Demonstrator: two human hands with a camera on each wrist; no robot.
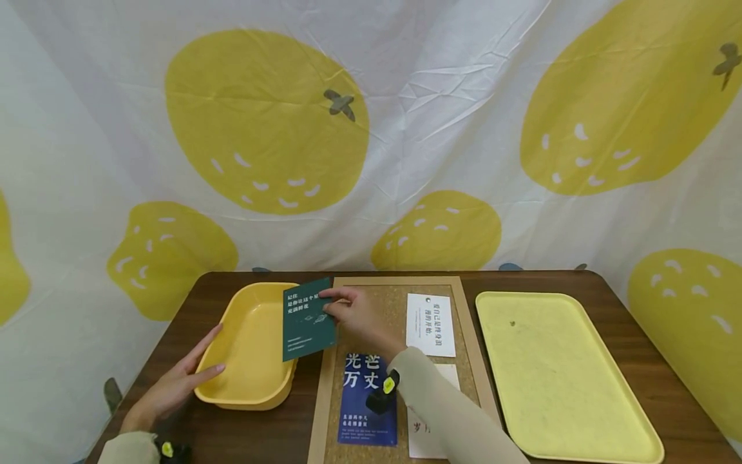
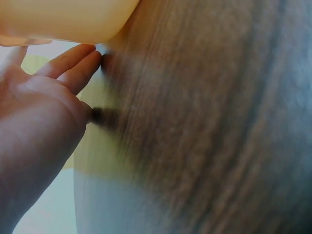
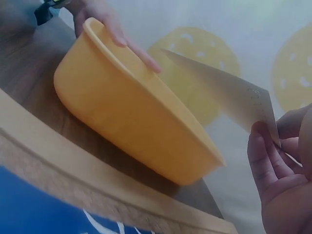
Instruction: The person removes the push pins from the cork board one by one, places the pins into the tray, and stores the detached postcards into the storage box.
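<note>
My right hand [image 1: 362, 316] pinches a dark green postcard [image 1: 307, 327] with white print by its right edge. The card hangs tilted above the right rim of a yellow plastic basin [image 1: 248, 338]; its plain back [image 3: 229, 92] shows in the right wrist view. At the basin's left side my left hand [image 1: 168, 386] holds the rim, thumb over the edge and the other fingers along the outside. Some of these fingers [image 2: 78, 68] reach beside the basin's lower wall in the left wrist view. No card shows in the visible part of the basin.
A wood-framed cork board [image 1: 400, 285] lies in the middle of the brown table [image 1: 232, 444]. On it are a blue postcard [image 1: 368, 419], a white card [image 1: 431, 322] and another pale card [image 1: 423, 444], partly hidden by my right forearm. A pale yellow tray [image 1: 556, 367] sits to the right.
</note>
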